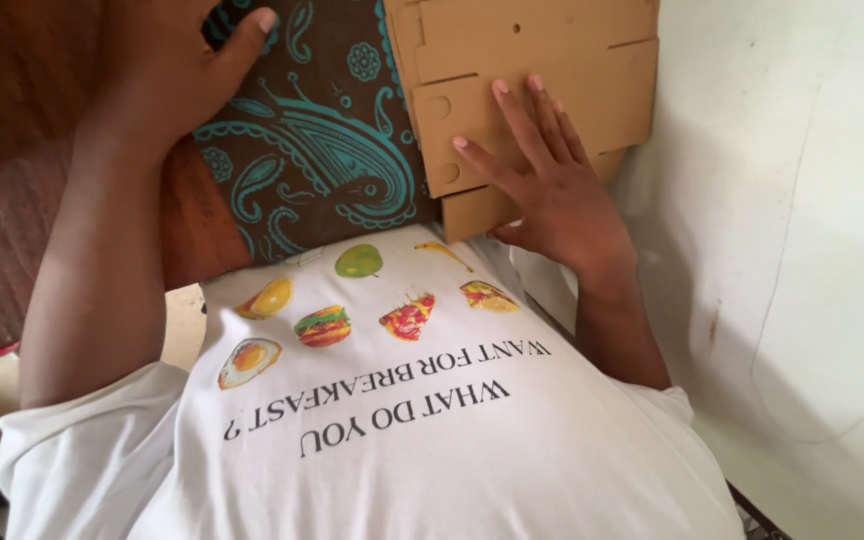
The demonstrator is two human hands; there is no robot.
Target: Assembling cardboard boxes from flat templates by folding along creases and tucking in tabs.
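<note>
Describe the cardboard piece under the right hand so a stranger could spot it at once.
Start at the white wall on the right. Against it lies flat tan cardboard, pressed by the right hand. Unlike the teal-patterned brown cloth beside it, it is plain, with cut slots and holes.

A brown cloth (322, 150) was patterned with turquoise paisley swirls and small flower shapes. Plain tan was seen on the flat cardboard sheets (542, 70). A white T-shirt (432, 440) was printed with black lettering and small food pictures in green, yellow, red and orange. The wall (792, 200) was painted off-white and marked with faint grey lines. A reddish-brown wooden surface (22, 70) was shown.
</note>
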